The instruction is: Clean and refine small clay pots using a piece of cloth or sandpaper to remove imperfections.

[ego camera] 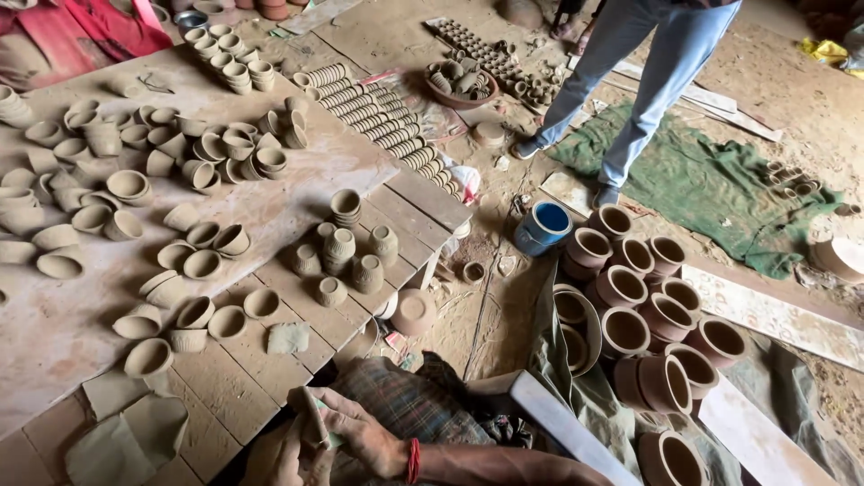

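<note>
**Hands pinched a clay slab over the lap**

The right hand [355, 436], forearm level, curled its fingers around a thin grey clay piece [317, 421] at the bench's [270, 297] near edge; the left hand [286, 459] cupped it beneath.

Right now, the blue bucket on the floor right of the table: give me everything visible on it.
The blue bucket is a small round pail, plastic by its look, with a lighter, worn band around the outside and a deep blue inside. It stands slightly tilted on the dirt floor, mouth open toward the camera. Whether it holds anything cannot be told. It sits just right of the wooden table, close against the nearest of the large clay pots; actual contact is unclear. No hand touches it.
</note>
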